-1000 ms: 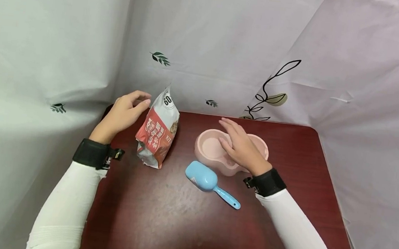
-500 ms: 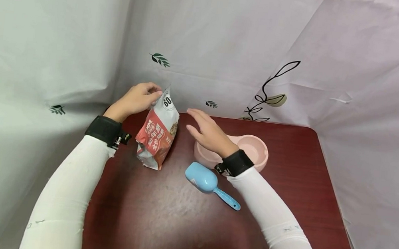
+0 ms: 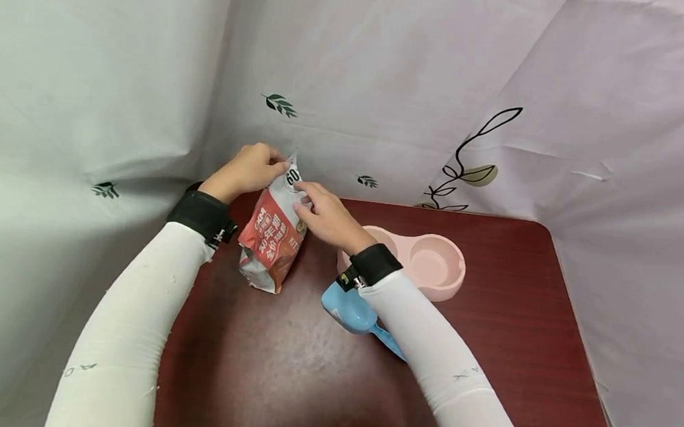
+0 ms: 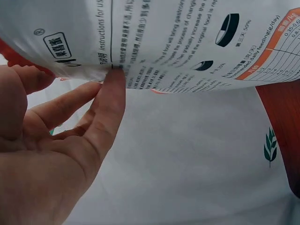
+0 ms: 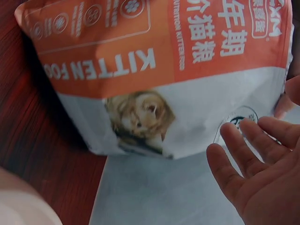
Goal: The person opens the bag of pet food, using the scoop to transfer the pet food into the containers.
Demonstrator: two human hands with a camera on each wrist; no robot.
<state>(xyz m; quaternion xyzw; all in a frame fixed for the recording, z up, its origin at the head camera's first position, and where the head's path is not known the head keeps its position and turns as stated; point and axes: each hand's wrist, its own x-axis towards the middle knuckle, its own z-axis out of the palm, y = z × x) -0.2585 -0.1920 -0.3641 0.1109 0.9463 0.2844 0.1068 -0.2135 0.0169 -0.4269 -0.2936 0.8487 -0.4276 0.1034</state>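
Observation:
A white and orange-red bag of kitten food (image 3: 272, 231) stands upright at the back left of the table. My left hand (image 3: 252, 169) pinches its top corner, thumb near the front edge; in the left wrist view its fingers (image 4: 110, 108) touch the bag's printed back. My right hand (image 3: 330, 219) is at the bag's upper right side, index finger and thumb stretched toward the front. The right wrist view shows its fingers (image 5: 255, 150) spread and nearly straight, overlapping the bag's white top part below the kitten picture (image 5: 140, 119).
A pink double bowl (image 3: 436, 264) stands right of the bag, its left basin partly hidden by my right hand and wrist. In front of it a blue scoop (image 3: 350, 309) lies on the dark red table (image 3: 296, 367), handle partly under my sleeve. A patterned cloth (image 3: 352, 104) hangs behind.
My right hand has moved left from over the pink double bowl to the bag. My left hand has moved right and taken hold of the bag's top corner.

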